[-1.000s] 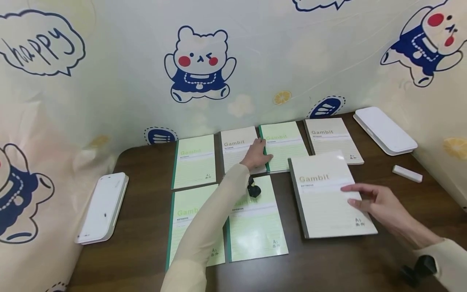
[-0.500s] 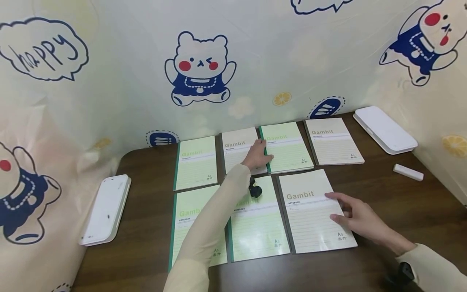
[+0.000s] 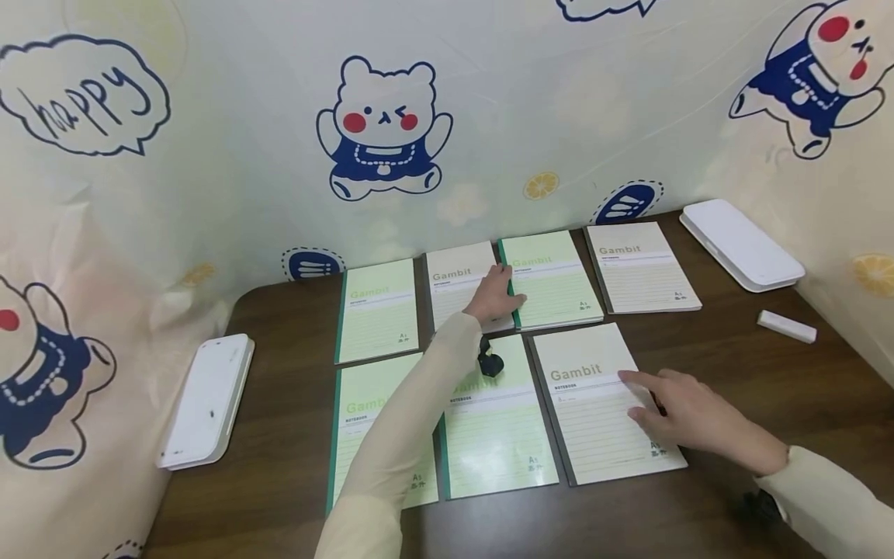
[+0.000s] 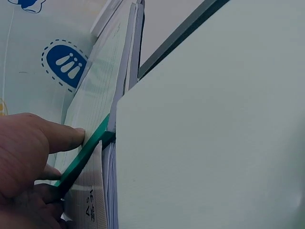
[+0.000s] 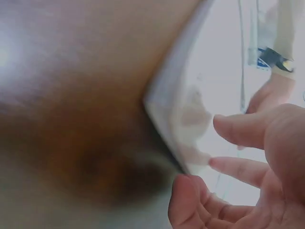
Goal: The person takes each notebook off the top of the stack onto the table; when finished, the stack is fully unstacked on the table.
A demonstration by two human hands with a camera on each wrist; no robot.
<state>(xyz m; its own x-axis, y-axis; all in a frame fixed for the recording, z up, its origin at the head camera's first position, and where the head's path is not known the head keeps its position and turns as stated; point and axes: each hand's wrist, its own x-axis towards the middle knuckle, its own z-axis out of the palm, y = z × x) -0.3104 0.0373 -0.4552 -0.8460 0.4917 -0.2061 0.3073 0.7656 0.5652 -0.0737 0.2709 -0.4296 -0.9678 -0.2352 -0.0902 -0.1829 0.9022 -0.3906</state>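
Note:
In the head view my right hand (image 3: 691,407) lies at the right edge of a white Gambit notebook (image 3: 594,442) in the front row. Its index fingertip touches the cover, and the thumb is over the cover. The right wrist view shows the other fingers beside the notebook's edge. My left hand (image 3: 492,299) reaches to the back row and rests where a white notebook (image 3: 454,268) meets a green notebook (image 3: 555,291). In the left wrist view the left thumb (image 4: 66,138) lies against the green notebook's cover by its dark green spine (image 4: 81,160).
Other notebooks lie around: a green one (image 3: 380,310) back left, a white one (image 3: 642,272) back right, and two green ones (image 3: 380,435) (image 3: 499,450) in front. White cases (image 3: 209,400) (image 3: 742,244) lie at both sides. A small white bar (image 3: 787,327) is at right.
My right hand has brought the white notebook left and down flat beside the front green notebook, and its grip has loosened. My left hand has stayed in place.

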